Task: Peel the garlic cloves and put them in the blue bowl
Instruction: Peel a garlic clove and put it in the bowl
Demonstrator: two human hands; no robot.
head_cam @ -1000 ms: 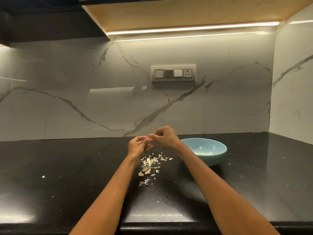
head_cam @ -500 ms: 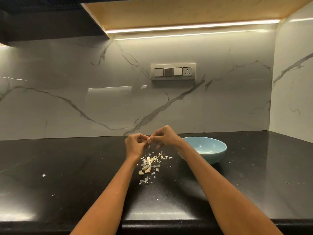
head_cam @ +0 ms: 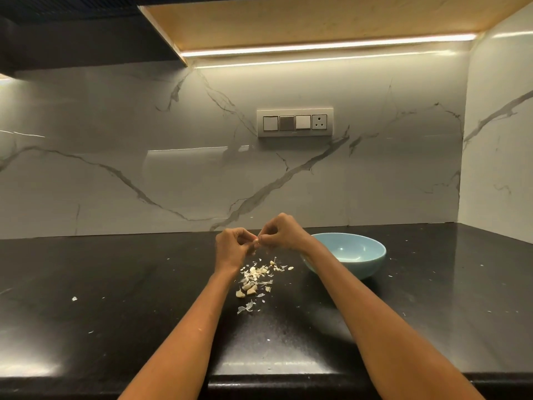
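Note:
Both hands meet above the black counter, just left of the blue bowl [head_cam: 350,254]. My left hand [head_cam: 233,248] and my right hand [head_cam: 284,233] pinch one small garlic clove [head_cam: 256,241] between their fingertips. Most of the clove is hidden by the fingers. Below the hands lies a pile of garlic cloves and papery skins [head_cam: 255,280] on the counter. The bowl stands upright, its inside looks bare from here, and my right forearm crosses its near left rim.
The black counter [head_cam: 115,298] runs to a marble wall behind and a side wall at the right. Small skin flecks [head_cam: 74,298] are scattered over it. A switch panel [head_cam: 294,123] is on the wall, and a cabinet hangs overhead.
Both hands stay together over the pile, with the fingers shifting slightly on the clove. The view has drifted a little; the bowl and pile have not moved.

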